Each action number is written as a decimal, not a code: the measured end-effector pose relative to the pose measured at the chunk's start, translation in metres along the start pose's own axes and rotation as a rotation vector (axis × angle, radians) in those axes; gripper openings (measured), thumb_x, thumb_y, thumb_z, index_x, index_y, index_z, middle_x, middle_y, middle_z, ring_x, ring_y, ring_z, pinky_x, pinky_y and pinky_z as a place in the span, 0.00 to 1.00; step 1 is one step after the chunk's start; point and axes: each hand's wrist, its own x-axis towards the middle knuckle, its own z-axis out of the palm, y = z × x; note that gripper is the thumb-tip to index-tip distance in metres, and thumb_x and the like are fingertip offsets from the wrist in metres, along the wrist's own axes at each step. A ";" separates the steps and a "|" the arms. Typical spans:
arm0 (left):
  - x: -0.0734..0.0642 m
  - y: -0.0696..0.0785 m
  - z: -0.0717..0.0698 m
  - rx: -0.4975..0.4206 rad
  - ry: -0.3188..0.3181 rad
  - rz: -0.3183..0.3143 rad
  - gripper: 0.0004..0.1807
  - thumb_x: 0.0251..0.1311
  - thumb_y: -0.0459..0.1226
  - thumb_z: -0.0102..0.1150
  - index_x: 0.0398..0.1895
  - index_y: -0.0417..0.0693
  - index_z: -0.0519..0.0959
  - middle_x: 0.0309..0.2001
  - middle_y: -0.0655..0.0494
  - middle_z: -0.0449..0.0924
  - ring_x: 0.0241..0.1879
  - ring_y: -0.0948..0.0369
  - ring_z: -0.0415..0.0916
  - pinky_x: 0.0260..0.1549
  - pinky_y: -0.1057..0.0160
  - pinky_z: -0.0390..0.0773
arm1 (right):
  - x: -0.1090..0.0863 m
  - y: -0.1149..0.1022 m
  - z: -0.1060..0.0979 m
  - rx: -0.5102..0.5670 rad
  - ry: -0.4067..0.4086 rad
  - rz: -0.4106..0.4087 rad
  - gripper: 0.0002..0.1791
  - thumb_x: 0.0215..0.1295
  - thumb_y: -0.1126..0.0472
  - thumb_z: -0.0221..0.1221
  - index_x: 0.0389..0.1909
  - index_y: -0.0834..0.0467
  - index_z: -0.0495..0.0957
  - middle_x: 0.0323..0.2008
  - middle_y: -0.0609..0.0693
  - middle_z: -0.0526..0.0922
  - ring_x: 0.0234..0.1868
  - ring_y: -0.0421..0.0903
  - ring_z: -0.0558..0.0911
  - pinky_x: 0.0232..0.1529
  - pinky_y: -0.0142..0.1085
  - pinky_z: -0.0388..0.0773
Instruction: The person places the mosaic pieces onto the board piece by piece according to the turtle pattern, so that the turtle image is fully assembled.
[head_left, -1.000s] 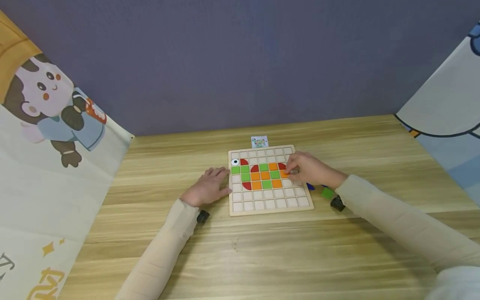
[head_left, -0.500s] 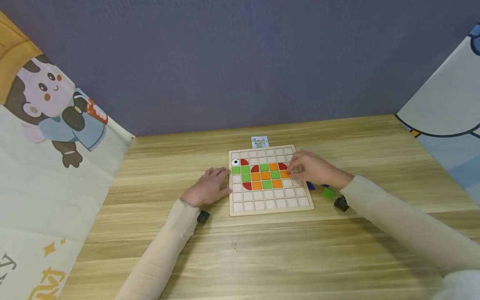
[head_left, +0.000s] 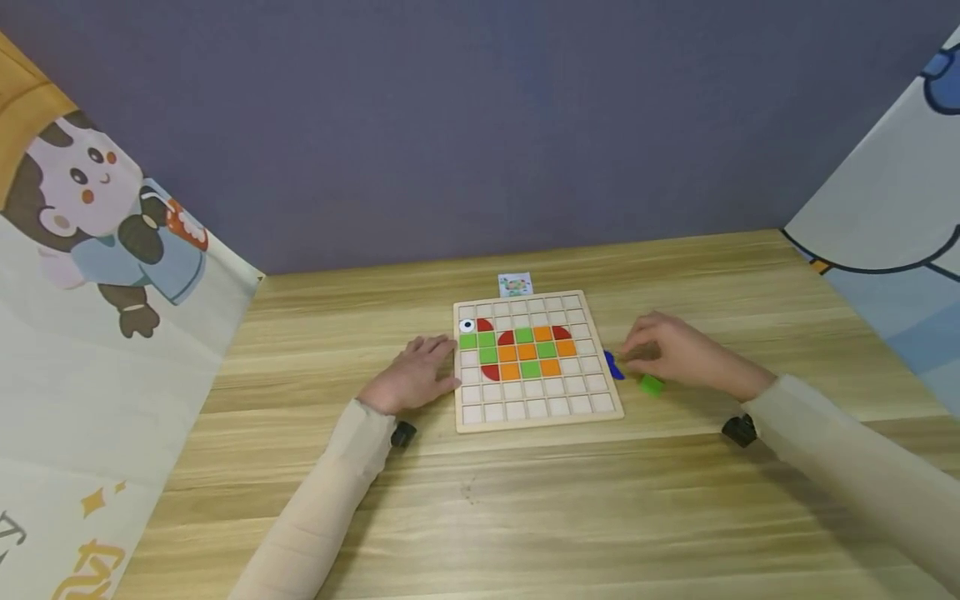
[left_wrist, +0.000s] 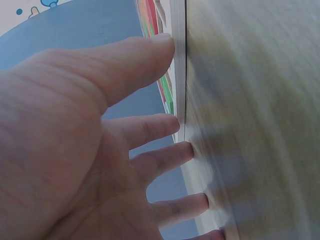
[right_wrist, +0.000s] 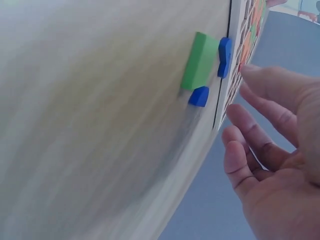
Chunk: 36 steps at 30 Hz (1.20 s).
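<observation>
A wooden grid board [head_left: 536, 408] lies on the table, filled partly with green, orange and red tiles and a white eye tile [head_left: 467, 326]. At its left edge my left hand [head_left: 411, 377] rests with straight, spread fingers; the left wrist view shows the thumb and index fingertip right at the board's side. My right hand [head_left: 678, 354] hovers just right of the board, fingers loosely bent and nothing between thumb and index finger. Close below it are a green block [right_wrist: 200, 62], a blue double-lobed piece [right_wrist: 224, 57] and another blue piece [right_wrist: 199, 96], partly behind the green one.
A small picture card [head_left: 515, 284] lies behind the board's back edge. The wooden table [head_left: 480, 517] ends at a dark back wall [head_left: 480, 133]. Printed panels with cartoon figures stand at the left and right.
My right hand has let go of the orange tile at the board's right side and moved right, over the loose blue and green pieces. The left hand stays in place.
</observation>
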 end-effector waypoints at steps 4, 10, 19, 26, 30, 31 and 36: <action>0.001 0.000 0.001 0.004 -0.002 0.003 0.37 0.68 0.51 0.49 0.73 0.42 0.52 0.73 0.45 0.48 0.71 0.42 0.40 0.67 0.45 0.42 | -0.013 -0.001 0.001 -0.030 0.003 0.013 0.10 0.50 0.61 0.71 0.36 0.53 0.85 0.36 0.42 0.79 0.41 0.44 0.76 0.44 0.44 0.77; 0.003 0.000 0.002 0.008 -0.003 0.003 0.37 0.68 0.50 0.49 0.73 0.42 0.52 0.73 0.45 0.48 0.71 0.43 0.40 0.68 0.46 0.42 | -0.037 -0.001 0.007 -0.043 0.014 0.032 0.09 0.49 0.62 0.72 0.31 0.50 0.83 0.31 0.41 0.75 0.34 0.41 0.74 0.34 0.37 0.76; 0.000 0.001 0.001 -0.002 -0.007 -0.009 0.38 0.67 0.51 0.50 0.73 0.43 0.52 0.73 0.45 0.47 0.70 0.42 0.39 0.67 0.45 0.41 | -0.050 -0.002 0.014 -0.010 0.044 0.061 0.12 0.47 0.64 0.72 0.33 0.52 0.81 0.29 0.40 0.75 0.30 0.38 0.74 0.28 0.32 0.76; 0.000 0.000 0.003 0.000 0.006 -0.003 0.38 0.67 0.51 0.50 0.73 0.43 0.52 0.73 0.45 0.48 0.70 0.42 0.40 0.67 0.45 0.42 | -0.049 -0.005 0.016 -0.036 0.078 0.063 0.12 0.45 0.67 0.72 0.31 0.53 0.82 0.28 0.40 0.76 0.29 0.38 0.74 0.28 0.32 0.75; 0.001 -0.001 0.003 0.003 0.013 0.001 0.37 0.67 0.51 0.50 0.73 0.43 0.53 0.73 0.45 0.49 0.70 0.42 0.41 0.67 0.45 0.43 | -0.049 -0.007 0.016 -0.046 0.078 0.076 0.12 0.44 0.68 0.72 0.31 0.53 0.83 0.28 0.40 0.76 0.29 0.38 0.74 0.27 0.32 0.75; 0.001 -0.002 0.003 0.004 0.013 0.001 0.37 0.67 0.51 0.50 0.73 0.43 0.53 0.73 0.45 0.49 0.70 0.42 0.41 0.67 0.45 0.43 | -0.049 -0.007 0.016 -0.046 0.077 0.079 0.12 0.44 0.68 0.72 0.31 0.54 0.83 0.28 0.40 0.76 0.29 0.38 0.74 0.27 0.32 0.75; 0.001 -0.002 0.002 0.003 0.008 -0.002 0.38 0.67 0.51 0.49 0.73 0.43 0.52 0.73 0.45 0.48 0.70 0.42 0.40 0.67 0.45 0.42 | -0.049 -0.009 0.015 -0.042 0.080 0.074 0.12 0.44 0.69 0.72 0.31 0.55 0.85 0.28 0.40 0.77 0.29 0.38 0.76 0.28 0.32 0.77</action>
